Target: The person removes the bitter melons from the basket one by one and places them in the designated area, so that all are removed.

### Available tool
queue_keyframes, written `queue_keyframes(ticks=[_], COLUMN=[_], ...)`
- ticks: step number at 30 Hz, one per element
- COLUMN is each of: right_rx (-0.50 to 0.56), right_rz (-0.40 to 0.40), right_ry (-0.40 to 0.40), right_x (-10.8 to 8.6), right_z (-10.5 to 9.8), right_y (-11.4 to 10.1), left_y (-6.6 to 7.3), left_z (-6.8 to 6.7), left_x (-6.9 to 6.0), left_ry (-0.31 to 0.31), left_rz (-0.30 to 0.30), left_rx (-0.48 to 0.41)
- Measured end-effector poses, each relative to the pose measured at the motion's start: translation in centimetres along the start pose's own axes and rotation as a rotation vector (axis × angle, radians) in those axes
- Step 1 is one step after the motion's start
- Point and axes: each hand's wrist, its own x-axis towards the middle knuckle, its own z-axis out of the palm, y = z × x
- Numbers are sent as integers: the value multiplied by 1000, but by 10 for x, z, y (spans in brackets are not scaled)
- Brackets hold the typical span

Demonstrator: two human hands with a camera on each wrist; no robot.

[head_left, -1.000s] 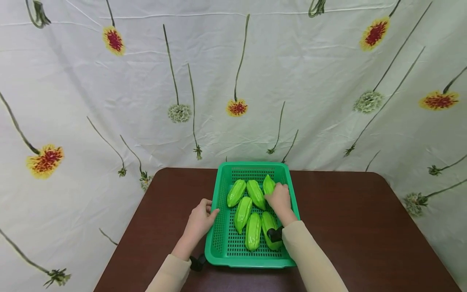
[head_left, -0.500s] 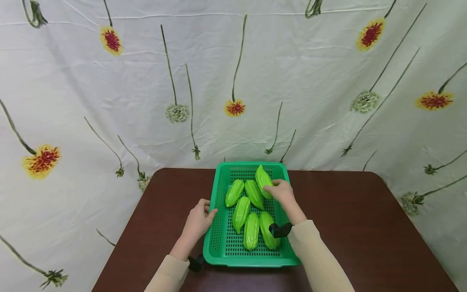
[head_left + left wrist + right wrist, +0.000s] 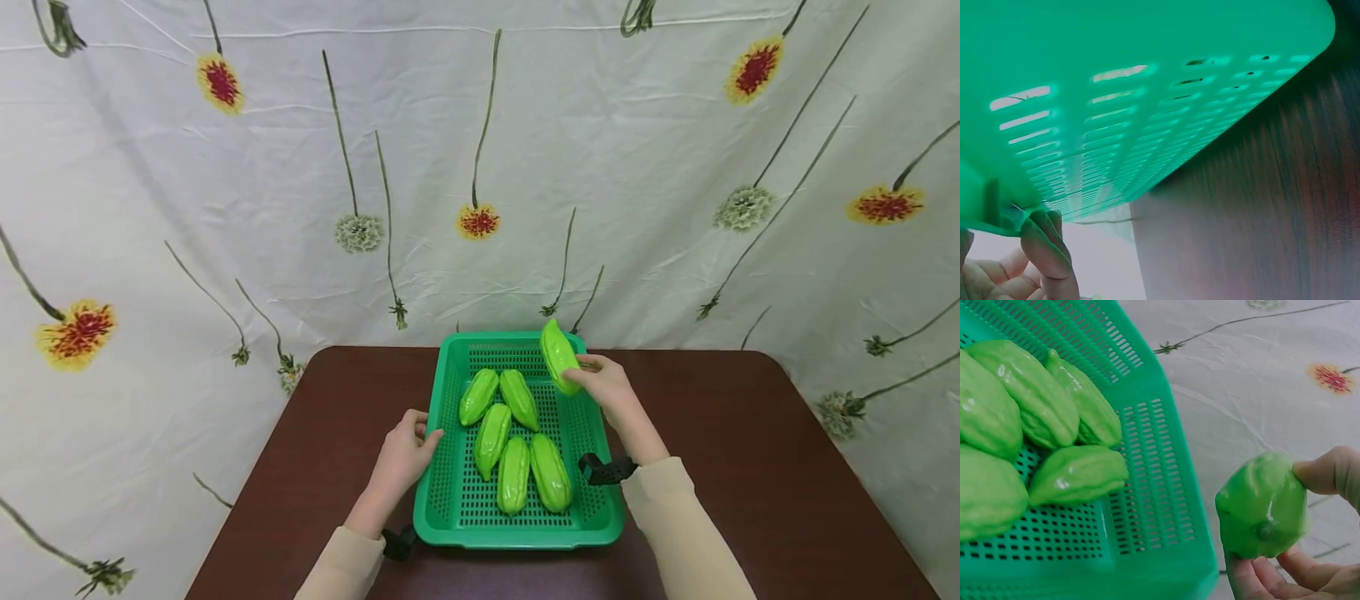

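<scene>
My right hand point(image 3: 609, 385) pinches a bright green, ridged, elongated fruit point(image 3: 558, 358) above the back right corner of the green basket point(image 3: 517, 537). In the right wrist view the thumb and fingers point(image 3: 1316, 469) hold that fruit point(image 3: 1263, 509) end-on, apart from the basket wall point(image 3: 1166, 487). Several similar green fruits point(image 3: 513, 475) lie on the basket's perforated floor. My left hand point(image 3: 405, 450) grips the basket's left rim; in the left wrist view its curled fingers point(image 3: 1047, 247) touch the rim from below.
A dark brown table point(image 3: 735, 467) stretches to both sides of the basket. Behind it hangs a white cloth point(image 3: 420, 167) printed with flowers. Black straps point(image 3: 607, 471) sit on both wrists.
My right hand has lifted the back right fruit off the basket floor and moved it up and to the right. The left hand stays at the rim.
</scene>
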Motion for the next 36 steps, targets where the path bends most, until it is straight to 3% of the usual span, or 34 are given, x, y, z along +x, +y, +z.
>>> queue_keyframes(ticks=[8, 15, 26, 36], right_rx=[64, 54, 20, -130], right_rz=[-48, -46, 61, 80], right_ry=[-4, 30, 79, 114], right_x=[-8, -11, -11, -7], right_z=[-26, -50, -71, -75], right_y=[3, 17, 55, 102], left_y=[-2, -3, -4, -4], left_z=[0, 0, 0, 2], left_x=[0, 0, -1, 0], left_ry=[-1, -2, -6, -14], left_rz=[-2, -2, -8, -8], left_rx=[3, 2, -9, -20])
